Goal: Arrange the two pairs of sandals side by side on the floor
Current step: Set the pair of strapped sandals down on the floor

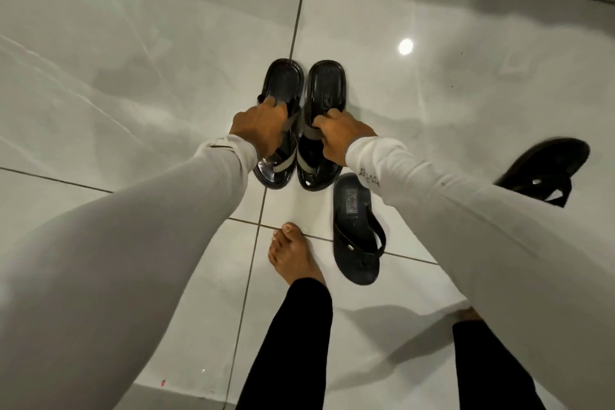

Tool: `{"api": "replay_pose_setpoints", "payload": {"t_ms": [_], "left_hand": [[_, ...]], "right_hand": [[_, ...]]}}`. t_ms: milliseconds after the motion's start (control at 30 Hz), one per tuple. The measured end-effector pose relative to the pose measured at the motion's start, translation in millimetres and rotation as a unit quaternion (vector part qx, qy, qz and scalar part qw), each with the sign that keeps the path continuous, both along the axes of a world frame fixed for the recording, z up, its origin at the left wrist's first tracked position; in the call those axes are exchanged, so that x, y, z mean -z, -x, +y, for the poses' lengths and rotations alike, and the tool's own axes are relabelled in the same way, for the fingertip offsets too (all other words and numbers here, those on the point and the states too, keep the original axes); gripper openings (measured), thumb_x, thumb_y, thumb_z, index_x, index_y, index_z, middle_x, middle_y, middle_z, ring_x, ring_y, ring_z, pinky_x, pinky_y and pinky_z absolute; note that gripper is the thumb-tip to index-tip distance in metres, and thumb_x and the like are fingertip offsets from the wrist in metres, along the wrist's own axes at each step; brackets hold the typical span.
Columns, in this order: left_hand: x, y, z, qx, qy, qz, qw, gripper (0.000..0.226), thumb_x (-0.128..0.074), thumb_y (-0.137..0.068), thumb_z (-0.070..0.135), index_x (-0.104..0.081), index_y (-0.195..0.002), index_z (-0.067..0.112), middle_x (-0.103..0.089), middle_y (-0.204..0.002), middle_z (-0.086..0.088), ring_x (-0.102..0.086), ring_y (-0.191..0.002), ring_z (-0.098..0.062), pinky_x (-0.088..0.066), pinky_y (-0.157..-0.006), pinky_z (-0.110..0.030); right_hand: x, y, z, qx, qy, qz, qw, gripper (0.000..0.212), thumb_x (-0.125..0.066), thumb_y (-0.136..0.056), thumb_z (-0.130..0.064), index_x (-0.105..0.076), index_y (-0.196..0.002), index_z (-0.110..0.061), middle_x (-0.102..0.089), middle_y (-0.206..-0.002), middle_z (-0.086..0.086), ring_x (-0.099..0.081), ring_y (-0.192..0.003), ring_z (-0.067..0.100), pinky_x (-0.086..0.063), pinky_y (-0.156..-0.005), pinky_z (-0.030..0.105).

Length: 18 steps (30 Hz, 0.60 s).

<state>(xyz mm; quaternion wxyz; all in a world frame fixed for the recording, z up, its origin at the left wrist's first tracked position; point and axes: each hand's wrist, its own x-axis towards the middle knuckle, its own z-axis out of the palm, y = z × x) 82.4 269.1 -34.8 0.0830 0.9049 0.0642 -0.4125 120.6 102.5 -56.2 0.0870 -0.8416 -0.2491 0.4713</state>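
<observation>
Two glossy black sandals with grey straps sit close together, parallel, in the middle of the floor. My left hand (258,130) grips the strap of the left strapped sandal (283,83). My right hand (339,135) grips the strap of the right strapped sandal (324,83). A matte black flip-flop (354,226) lies just right of and nearer than that pair, toe toward me. Its partner (545,170) lies apart at the far right, turned at an angle and partly hidden by my right sleeve.
The floor is glossy white tile (133,60) with dark grout lines. My bare left foot (294,255) stands just below the strapped pair, beside the near flip-flop. My right foot (469,313) is mostly hidden under my right arm. A lamp reflection (405,46) shines on the tile.
</observation>
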Motion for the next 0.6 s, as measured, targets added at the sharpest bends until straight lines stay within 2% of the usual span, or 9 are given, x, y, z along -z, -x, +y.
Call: {"api": "replay_pose_setpoints", "payload": {"t_ms": [67, 133, 200, 267, 433, 500, 600], "left_hand": [[-2.3, 1.0, -4.5, -0.007, 0.017, -0.010, 1.000, 0.038, -0.055, -0.093, 0.008, -0.049, -0.130, 0.006, -0.049, -0.135, -0.016, -0.059, -0.112, -0.043, -0.050, -0.083, -0.050], [-8.4, 8.5, -16.9, -0.001, 0.021, -0.061, 0.998, 0.037, -0.054, -0.092, 0.009, -0.049, -0.128, 0.006, -0.049, -0.133, -0.017, -0.058, -0.110, -0.042, -0.051, -0.081, -0.050], [-15.2, 23.1, -37.1, 0.005, 0.019, -0.117, 0.993, 0.038, -0.053, -0.093, 0.011, -0.049, -0.130, 0.007, -0.051, -0.131, -0.018, -0.059, -0.106, -0.041, -0.052, -0.081, -0.049], [-20.7, 41.6, -67.1, 0.000, 0.030, -0.128, 0.991, 0.038, -0.051, -0.095, 0.015, -0.049, -0.133, 0.009, -0.053, -0.130, -0.017, -0.060, -0.107, -0.039, -0.052, -0.083, -0.048], [-11.1, 91.9, -164.7, -0.014, 0.076, 0.010, 0.997, 0.039, -0.050, -0.097, 0.025, -0.048, -0.134, 0.013, -0.052, -0.132, -0.013, -0.059, -0.116, -0.038, -0.051, -0.089, -0.047], [-0.2, 111.5, -202.6, -0.018, 0.091, 0.077, 0.993, 0.044, -0.053, -0.097, 0.030, -0.045, -0.137, 0.015, -0.051, -0.136, -0.012, -0.060, -0.117, -0.038, -0.051, -0.090, -0.046], [17.5, 134.9, -244.4, -0.039, 0.081, 0.129, 0.987, 0.048, -0.057, -0.095, 0.029, -0.043, -0.138, 0.014, -0.052, -0.136, -0.014, -0.062, -0.115, -0.043, -0.052, -0.090, -0.049]], "right_hand": [[-3.8, 5.1, -10.6, 0.022, -0.021, -0.014, 0.999, 0.058, -0.055, -0.090, -0.014, -0.039, -0.146, -0.020, -0.041, -0.146, 0.011, -0.047, -0.127, 0.036, -0.048, -0.100, 0.048], [-9.4, 9.1, -33.6, 0.061, -0.015, -0.031, 0.998, 0.061, -0.054, -0.090, -0.015, -0.034, -0.148, -0.020, -0.035, -0.151, 0.010, -0.046, -0.129, 0.038, -0.047, -0.101, 0.047], [-13.2, 14.9, -65.6, 0.103, 0.019, -0.037, 0.994, 0.061, -0.052, -0.091, -0.017, -0.032, -0.148, -0.021, -0.029, -0.157, 0.010, -0.041, -0.135, 0.038, -0.041, -0.106, 0.046], [-14.7, 23.7, -105.5, 0.143, 0.071, -0.043, 0.986, 0.061, -0.051, -0.092, -0.017, -0.031, -0.150, -0.021, -0.028, -0.158, 0.011, -0.037, -0.139, 0.036, -0.037, -0.110, 0.046], [-7.7, 51.2, -217.3, 0.299, 0.178, -0.018, 0.937, 0.056, -0.057, -0.088, -0.014, -0.038, -0.142, -0.015, -0.038, -0.142, 0.017, -0.046, -0.129, 0.040, -0.044, -0.104, 0.048], [-4.0, 61.2, -262.4, 0.369, 0.204, -0.027, 0.906, 0.059, -0.060, -0.086, -0.012, -0.039, -0.141, -0.012, -0.036, -0.142, 0.021, -0.047, -0.127, 0.043, -0.045, -0.104, 0.047], [0.6, 66.1, -317.7, 0.444, 0.229, -0.053, 0.865, 0.064, -0.061, -0.084, -0.013, -0.035, -0.143, -0.013, -0.029, -0.149, 0.024, -0.050, -0.124, 0.047, -0.047, -0.103, 0.050]]}}
